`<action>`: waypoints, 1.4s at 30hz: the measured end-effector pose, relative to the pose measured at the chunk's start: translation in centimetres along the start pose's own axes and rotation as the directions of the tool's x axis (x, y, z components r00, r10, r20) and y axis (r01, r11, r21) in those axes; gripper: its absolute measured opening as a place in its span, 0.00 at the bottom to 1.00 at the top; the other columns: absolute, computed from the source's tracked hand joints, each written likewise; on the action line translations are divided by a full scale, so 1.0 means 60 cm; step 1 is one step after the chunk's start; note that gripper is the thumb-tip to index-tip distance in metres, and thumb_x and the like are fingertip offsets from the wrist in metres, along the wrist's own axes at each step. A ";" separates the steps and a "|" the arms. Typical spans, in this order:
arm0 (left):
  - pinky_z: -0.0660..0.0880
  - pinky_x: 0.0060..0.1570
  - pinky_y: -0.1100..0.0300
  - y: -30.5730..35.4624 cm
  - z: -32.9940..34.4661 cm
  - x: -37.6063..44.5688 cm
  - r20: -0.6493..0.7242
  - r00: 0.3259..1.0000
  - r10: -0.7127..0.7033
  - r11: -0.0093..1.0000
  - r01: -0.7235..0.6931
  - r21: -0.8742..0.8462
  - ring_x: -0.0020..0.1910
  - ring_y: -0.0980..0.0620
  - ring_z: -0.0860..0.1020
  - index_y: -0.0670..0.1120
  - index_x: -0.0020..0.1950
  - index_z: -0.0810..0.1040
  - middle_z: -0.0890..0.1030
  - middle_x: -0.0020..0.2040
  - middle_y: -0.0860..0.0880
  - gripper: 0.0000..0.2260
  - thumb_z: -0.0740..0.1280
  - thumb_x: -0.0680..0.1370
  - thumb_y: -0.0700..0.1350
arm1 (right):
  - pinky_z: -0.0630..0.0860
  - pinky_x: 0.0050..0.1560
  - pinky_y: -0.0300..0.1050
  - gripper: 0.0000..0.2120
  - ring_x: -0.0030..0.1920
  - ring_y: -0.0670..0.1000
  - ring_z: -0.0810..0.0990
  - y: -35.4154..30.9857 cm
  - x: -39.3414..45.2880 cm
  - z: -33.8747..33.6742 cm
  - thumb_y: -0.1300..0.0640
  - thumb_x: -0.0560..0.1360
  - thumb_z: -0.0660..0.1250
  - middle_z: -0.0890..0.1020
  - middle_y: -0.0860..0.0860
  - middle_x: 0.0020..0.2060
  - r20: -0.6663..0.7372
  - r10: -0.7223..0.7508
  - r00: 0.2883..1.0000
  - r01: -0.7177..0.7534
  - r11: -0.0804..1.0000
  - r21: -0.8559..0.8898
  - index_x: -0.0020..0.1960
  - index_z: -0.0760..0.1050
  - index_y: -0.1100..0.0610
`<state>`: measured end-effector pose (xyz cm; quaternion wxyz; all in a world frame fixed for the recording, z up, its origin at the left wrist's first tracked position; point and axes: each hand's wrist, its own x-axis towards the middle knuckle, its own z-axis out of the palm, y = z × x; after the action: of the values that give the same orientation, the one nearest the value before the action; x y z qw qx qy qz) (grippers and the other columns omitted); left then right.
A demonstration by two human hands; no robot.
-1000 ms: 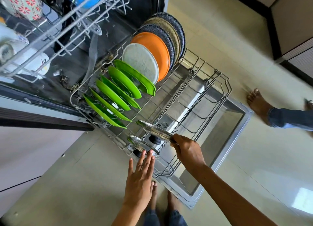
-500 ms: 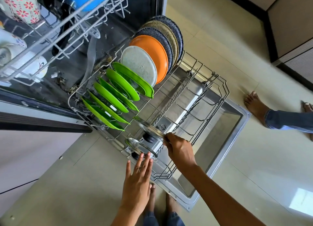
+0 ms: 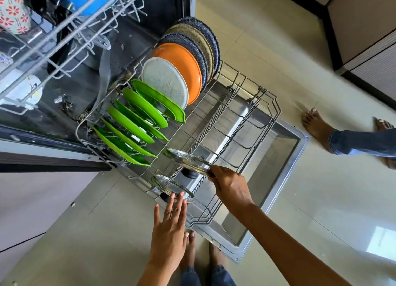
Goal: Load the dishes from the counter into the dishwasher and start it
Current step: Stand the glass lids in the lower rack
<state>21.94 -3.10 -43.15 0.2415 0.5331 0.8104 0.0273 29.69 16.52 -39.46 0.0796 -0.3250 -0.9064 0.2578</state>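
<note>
here, lower centre: our right hand [image 3: 230,187] fingers pinch a glass lid [image 3: 188,161] edgewise to slot into the rack [image 3: 252,123]; left hand [image 3: 171,228] fingers spread, empty.

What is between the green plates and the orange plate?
In the head view, one speckled grey plate stands between the green plates and the orange plate in the lower rack.
</note>
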 end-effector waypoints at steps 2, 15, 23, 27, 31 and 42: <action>0.47 0.68 0.41 0.000 -0.001 0.000 0.000 1.000 0.003 1.000 -0.003 -0.004 0.72 0.42 0.59 0.42 0.75 0.54 0.64 0.73 0.42 0.53 0.79 0.58 0.54 | 0.67 0.24 0.38 0.04 0.25 0.50 0.73 0.001 0.000 0.000 0.63 0.72 0.70 0.78 0.50 0.30 0.000 -0.006 1.000 0.006 1.000 0.002 0.43 0.75 0.58; 0.48 0.67 0.41 0.004 -0.006 0.000 0.010 1.000 -0.011 1.000 0.011 -0.007 0.71 0.40 0.62 0.41 0.73 0.57 0.65 0.72 0.42 0.53 0.80 0.56 0.54 | 0.74 0.22 0.46 0.02 0.25 0.52 0.74 -0.004 -0.030 0.003 0.59 0.74 0.65 0.78 0.50 0.30 0.018 -0.043 0.999 0.042 0.998 0.054 0.43 0.74 0.57; 0.47 0.68 0.42 0.006 -0.006 0.001 0.016 1.000 -0.013 1.000 0.013 -0.004 0.72 0.42 0.59 0.43 0.73 0.58 0.65 0.73 0.42 0.51 0.80 0.57 0.54 | 0.71 0.21 0.37 0.08 0.23 0.49 0.72 0.001 -0.037 0.007 0.64 0.67 0.74 0.77 0.49 0.29 0.050 -0.054 0.997 0.055 0.998 -0.003 0.41 0.75 0.57; 0.46 0.68 0.43 0.007 -0.005 0.001 0.010 1.000 -0.018 1.000 0.018 -0.006 0.72 0.42 0.58 0.42 0.73 0.58 0.64 0.73 0.42 0.50 0.79 0.58 0.54 | 0.69 0.21 0.37 0.08 0.22 0.48 0.71 0.010 -0.034 0.008 0.64 0.67 0.74 0.77 0.49 0.28 0.055 -0.066 0.996 0.066 0.998 0.000 0.41 0.76 0.57; 0.46 0.68 0.43 0.010 -0.003 -0.001 0.025 0.999 -0.031 1.000 0.031 -0.001 0.72 0.41 0.58 0.42 0.73 0.58 0.63 0.74 0.42 0.50 0.79 0.58 0.55 | 0.74 0.21 0.43 0.05 0.22 0.50 0.72 0.019 -0.031 0.008 0.62 0.71 0.71 0.77 0.50 0.28 0.089 -0.035 0.995 0.033 0.999 0.025 0.42 0.75 0.58; 0.45 0.69 0.43 0.013 -0.008 -0.002 0.025 0.999 -0.038 0.999 0.037 0.024 0.73 0.41 0.58 0.41 0.74 0.61 0.60 0.75 0.43 0.47 0.78 0.61 0.55 | 0.77 0.26 0.48 0.04 0.27 0.53 0.76 0.024 -0.029 0.020 0.58 0.75 0.64 0.79 0.51 0.32 0.103 -0.051 0.993 0.041 0.994 0.100 0.45 0.76 0.58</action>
<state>22.44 -2.78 -42.45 0.2463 0.5208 0.8173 0.0065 31.46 15.91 -41.18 0.0533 -0.2857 -0.9029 0.3168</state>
